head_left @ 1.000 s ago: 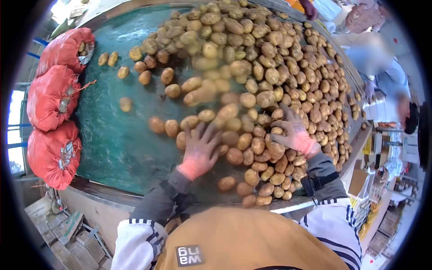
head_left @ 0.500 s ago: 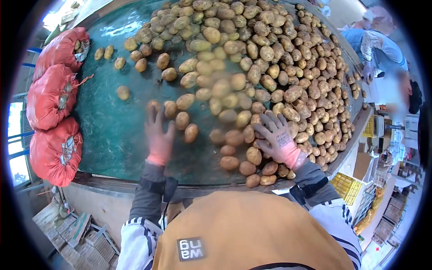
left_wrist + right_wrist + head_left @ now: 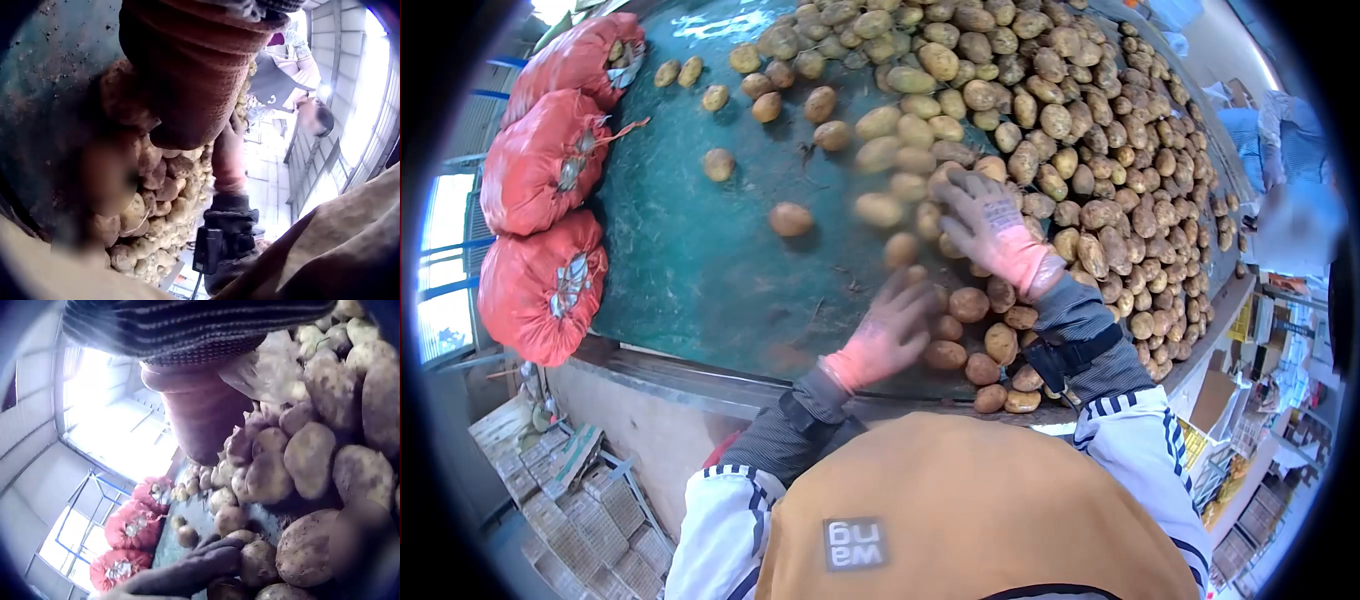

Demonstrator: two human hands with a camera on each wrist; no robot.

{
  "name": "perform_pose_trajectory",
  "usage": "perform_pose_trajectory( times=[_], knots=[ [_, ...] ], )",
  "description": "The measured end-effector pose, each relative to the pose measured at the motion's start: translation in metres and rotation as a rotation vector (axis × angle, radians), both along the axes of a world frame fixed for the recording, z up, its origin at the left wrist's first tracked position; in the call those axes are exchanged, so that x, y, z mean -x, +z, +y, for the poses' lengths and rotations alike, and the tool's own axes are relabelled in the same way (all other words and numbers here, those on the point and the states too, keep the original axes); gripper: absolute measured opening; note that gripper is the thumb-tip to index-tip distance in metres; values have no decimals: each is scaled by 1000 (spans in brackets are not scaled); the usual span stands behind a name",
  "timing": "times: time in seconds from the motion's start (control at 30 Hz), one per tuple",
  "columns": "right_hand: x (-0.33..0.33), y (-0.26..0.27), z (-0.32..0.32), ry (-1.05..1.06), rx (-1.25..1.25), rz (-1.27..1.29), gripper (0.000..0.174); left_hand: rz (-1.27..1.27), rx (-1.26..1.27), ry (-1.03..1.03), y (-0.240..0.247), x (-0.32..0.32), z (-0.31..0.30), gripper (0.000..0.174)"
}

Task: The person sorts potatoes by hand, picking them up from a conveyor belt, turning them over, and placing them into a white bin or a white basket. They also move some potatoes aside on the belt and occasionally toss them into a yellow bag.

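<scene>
On the green tabletop [image 3: 700,270], the potato heap [image 3: 1097,213] is lying rightward; the right hand [image 3: 992,222] is resting at its edge, fingers spread, while the left hand [image 3: 887,332], blurred fingers outstretched, is now sweeping inward, apparently bunching loose ones; a stray potato [image 3: 790,219] is sitting apart

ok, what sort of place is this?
Probably a produce sorting or packing shed, though no sign confirms it: a big heap of loose potatoes on a broad green surface, with bulging red sacks lined up at the left.
</scene>
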State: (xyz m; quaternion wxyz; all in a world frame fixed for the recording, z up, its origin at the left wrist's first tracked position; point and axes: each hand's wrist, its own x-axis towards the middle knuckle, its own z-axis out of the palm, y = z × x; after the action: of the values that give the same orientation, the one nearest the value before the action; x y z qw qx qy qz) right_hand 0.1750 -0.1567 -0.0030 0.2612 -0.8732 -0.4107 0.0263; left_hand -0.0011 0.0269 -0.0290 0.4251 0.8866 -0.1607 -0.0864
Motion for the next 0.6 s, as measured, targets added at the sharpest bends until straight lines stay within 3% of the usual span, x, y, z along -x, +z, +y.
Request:
perform_pose_trajectory(
  times=[0.1,0.17,0.2,0.27,0.33,0.37,0.43,0.5,0.6],
  knots=[
    [22,-14,-4,17,115,-224,51,167,268,-5,21,-3,33,43],
    [36,-19,-37,-18,321,-140,62,267,367,257,28,0,54,33],
    [39,-11,-54,-17,357,-164,58,314,419,386,24,2,67,33],
    [43,-7,-93,-88,417,-199,54,161,416,646,16,-2,87,35],
    [44,-7,-135,-185,466,-309,52,107,520,728,6,-18,96,37],
    [42,-6,-152,-205,487,-413,50,43,373,654,3,-32,95,39],
    [30,-2,-184,-352,414,-323,44,-91,78,507,-2,-59,88,44],
    [14,-2,-209,-477,521,-350,47,-193,-102,411,-25,-87,73,47],
    [11,5,-225,-897,312,79,44,-244,-316,383,-30,-106,47,56]
  ],
)
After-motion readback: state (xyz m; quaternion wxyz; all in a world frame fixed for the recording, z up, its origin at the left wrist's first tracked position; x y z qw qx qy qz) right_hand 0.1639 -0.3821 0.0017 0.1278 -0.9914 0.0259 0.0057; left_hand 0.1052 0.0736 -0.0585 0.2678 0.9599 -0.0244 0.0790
